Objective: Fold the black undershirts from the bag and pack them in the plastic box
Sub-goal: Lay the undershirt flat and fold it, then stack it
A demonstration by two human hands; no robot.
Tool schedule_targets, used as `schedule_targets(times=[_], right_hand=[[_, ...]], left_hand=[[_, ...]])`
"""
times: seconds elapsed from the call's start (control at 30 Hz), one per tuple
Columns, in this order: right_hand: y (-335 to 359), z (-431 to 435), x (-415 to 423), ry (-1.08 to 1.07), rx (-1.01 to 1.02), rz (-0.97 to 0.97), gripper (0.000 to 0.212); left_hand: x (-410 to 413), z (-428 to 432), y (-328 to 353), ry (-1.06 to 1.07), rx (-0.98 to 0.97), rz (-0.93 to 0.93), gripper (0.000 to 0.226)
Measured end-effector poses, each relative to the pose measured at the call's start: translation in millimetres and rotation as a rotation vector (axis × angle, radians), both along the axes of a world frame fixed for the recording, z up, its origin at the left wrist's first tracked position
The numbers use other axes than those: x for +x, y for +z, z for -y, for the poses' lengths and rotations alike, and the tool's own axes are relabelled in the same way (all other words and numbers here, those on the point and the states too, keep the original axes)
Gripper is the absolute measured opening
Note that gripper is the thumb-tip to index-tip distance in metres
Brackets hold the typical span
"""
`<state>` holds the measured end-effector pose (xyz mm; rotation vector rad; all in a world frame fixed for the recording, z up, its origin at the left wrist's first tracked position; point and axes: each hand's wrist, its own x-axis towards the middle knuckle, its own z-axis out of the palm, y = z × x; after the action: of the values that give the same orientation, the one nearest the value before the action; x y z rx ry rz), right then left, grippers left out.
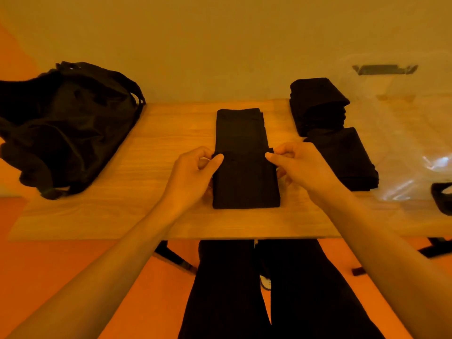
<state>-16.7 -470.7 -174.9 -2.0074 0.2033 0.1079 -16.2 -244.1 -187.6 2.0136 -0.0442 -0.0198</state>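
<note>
A black undershirt point(241, 133) lies as a long narrow strip in the middle of the wooden table point(156, 143), its near end doubled over toward the far end. My left hand point(193, 172) pinches the left corner of that folded flap. My right hand point(300, 165) pinches the right corner. A black bag point(66, 123) slumps at the table's left end. The clear plastic box point(403, 133) stands at the right, hard to make out. Two piles of folded black undershirts sit beside it: a far pile point(318, 106) and a near pile point(344, 160).
The table's far edge meets a plain wall. A dark strap-like object point(442, 196) lies at the right edge of view. My legs and the table's legs show below the near edge, over an orange floor.
</note>
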Motion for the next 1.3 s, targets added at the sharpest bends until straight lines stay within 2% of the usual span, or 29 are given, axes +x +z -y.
schedule_targets(times=[0.17,0.27,0.37,0.57,0.63,0.77,0.87,1.07,1.17,1.23,1.3], right_hand=[[-19,0,13,-0.001,-0.197,-0.039,0.018],[-26,-2,18,-0.013,-0.234,-0.044,0.025],[-28,-5,21,-0.025,-0.29,-0.022,0.03],[-31,-8,17,-0.042,-0.346,0.023,0.025],[-31,-8,17,-0.032,-0.363,0.026,0.027],[-30,-9,22,-0.029,-0.377,0.022,0.034],[-34,-10,25,-0.049,-0.42,0.049,0.037],[-40,-14,23,-0.08,-0.58,0.134,0.039],[-35,-16,11,-0.11,-0.691,0.208,0.041],[-31,-23,-5,-0.1,-0.852,0.358,0.042],[-35,-30,-14,0.031,-0.91,0.454,0.047]], left_hand=[[30,9,-16,0.022,0.089,-0.087,0.022],[40,11,-24,0.047,0.199,-0.112,0.026],[45,10,-28,0.069,0.219,-0.094,0.03],[47,12,-21,0.062,0.406,-0.098,0.043],[45,13,-20,0.071,0.407,-0.115,0.047],[46,12,-22,0.077,0.366,-0.114,0.036],[47,11,-27,0.096,0.365,-0.096,0.039],[41,18,-29,0.148,0.54,0.044,0.036],[26,15,-22,0.24,0.753,0.246,0.045],[9,15,-16,0.265,0.713,0.425,0.046],[-3,18,-21,0.086,0.682,0.486,0.049]])
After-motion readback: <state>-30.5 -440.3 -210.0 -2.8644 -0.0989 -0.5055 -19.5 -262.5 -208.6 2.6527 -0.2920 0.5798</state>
